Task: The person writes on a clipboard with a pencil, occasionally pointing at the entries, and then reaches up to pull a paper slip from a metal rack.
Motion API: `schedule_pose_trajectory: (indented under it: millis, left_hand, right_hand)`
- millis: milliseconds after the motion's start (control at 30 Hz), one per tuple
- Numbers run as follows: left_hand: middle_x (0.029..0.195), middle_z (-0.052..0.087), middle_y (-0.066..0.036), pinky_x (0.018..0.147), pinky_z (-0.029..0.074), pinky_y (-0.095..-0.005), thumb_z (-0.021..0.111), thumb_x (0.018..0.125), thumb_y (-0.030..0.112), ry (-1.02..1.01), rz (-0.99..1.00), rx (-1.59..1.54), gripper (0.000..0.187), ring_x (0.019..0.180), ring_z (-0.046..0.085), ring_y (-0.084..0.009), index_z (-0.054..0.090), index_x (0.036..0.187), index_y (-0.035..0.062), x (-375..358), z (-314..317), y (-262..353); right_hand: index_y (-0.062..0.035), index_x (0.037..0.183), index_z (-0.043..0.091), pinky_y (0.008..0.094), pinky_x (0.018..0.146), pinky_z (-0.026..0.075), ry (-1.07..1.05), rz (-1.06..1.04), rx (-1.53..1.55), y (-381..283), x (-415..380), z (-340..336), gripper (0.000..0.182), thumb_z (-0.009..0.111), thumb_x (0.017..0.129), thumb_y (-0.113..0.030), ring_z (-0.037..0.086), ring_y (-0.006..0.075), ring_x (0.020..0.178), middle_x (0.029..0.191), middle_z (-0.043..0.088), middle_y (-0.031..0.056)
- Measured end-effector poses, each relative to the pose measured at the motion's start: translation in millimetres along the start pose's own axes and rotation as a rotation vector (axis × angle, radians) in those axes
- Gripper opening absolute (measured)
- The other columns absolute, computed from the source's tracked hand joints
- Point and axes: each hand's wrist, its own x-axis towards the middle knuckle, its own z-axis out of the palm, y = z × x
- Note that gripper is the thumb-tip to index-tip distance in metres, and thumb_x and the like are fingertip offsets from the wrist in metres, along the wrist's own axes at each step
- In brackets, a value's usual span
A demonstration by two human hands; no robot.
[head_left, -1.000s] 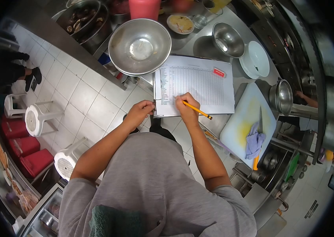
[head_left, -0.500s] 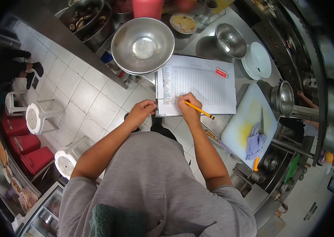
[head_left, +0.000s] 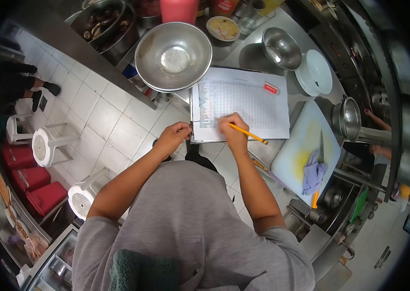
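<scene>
My right hand [head_left: 234, 132] is closed round a yellow pencil [head_left: 249, 133] and rests on the lower part of a printed table sheet [head_left: 244, 99]. The sheet lies on a clipboard or folder at the counter's edge. A red and white eraser [head_left: 271, 88] sits near the sheet's upper right. Beside the lower left edge of the papers, my left hand [head_left: 175, 137] has its fingers pressed together; whether they pinch the folder's edge is too small to tell.
A large steel bowl [head_left: 173, 57] overlaps the sheet's upper left. Right of the papers are a cutting board [head_left: 297, 150] with a knife and purple cloth [head_left: 314, 177], a steel bowl [head_left: 282, 48] and white bowls [head_left: 314, 72]. White stools [head_left: 44, 146] and another person's legs are at left.
The pencil in my right hand has tilted slightly, its outer end a little further right. At far left, the other person's hand and legs have shifted. The view has moved slightly.
</scene>
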Motion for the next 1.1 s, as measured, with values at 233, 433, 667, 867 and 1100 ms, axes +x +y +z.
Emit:
schedule_pose_trajectory:
  millis: [233,433,667,867,1100]
  left_hand:
    - [0.097,0.061,0.000,0.076,0.042,-0.0256,0.057,0.089,0.028,0.006,-0.014,0.012,0.029,0.088,0.056,-0.0107,0.059,0.108,0.0062,-3,0,7]
    - [0.098,0.061,-0.002,0.075,0.043,-0.0260,0.057,0.089,0.029,0.010,-0.014,-0.004,0.031,0.087,0.057,-0.0110,0.058,0.111,0.0063,-3,0,6]
    - [0.101,0.059,0.000,0.078,0.042,-0.0266,0.056,0.089,0.029,-0.020,-0.045,-0.152,0.032,0.089,0.054,-0.0104,0.057,0.114,0.0092,-4,1,9]
    - [0.102,0.058,0.001,0.080,0.041,-0.0266,0.055,0.090,0.031,-0.080,-0.069,-0.194,0.033,0.090,0.051,-0.0091,0.055,0.117,0.0116,-1,3,13]
    - [0.108,0.058,0.000,0.085,0.042,-0.0311,0.052,0.093,0.028,-0.195,-0.102,-0.278,0.034,0.097,0.053,-0.0122,0.051,0.122,0.0108,6,4,6]
  right_hand:
    - [-0.0069,0.084,0.047,0.0264,0.056,0.045,0.270,0.208,0.621,-15,16,-33,0.009,0.049,0.091,-0.012,0.051,0.0133,0.062,0.079,0.057,0.0092]
    - [-0.0067,0.096,0.049,0.0232,0.042,0.033,0.156,0.297,0.281,-25,12,-68,0.011,0.052,0.092,-0.017,0.043,0.0083,0.047,0.060,0.050,0.0019]
    - [-0.0045,0.109,0.054,0.0239,0.045,0.033,0.134,0.318,-0.170,-28,-4,-79,0.026,0.062,0.088,-0.017,0.040,0.0055,0.047,0.055,0.049,-0.0012]
    - [-0.0049,0.104,0.058,0.0245,0.053,0.038,0.088,0.195,-0.301,-24,-6,-73,0.023,0.065,0.085,-0.015,0.043,0.0070,0.055,0.058,0.049,-0.0015]
    - [-0.0047,0.104,0.058,0.0279,0.053,0.040,0.040,0.178,-0.357,-27,-8,-72,0.023,0.062,0.087,-0.019,0.048,0.0119,0.053,0.059,0.051,0.0042]
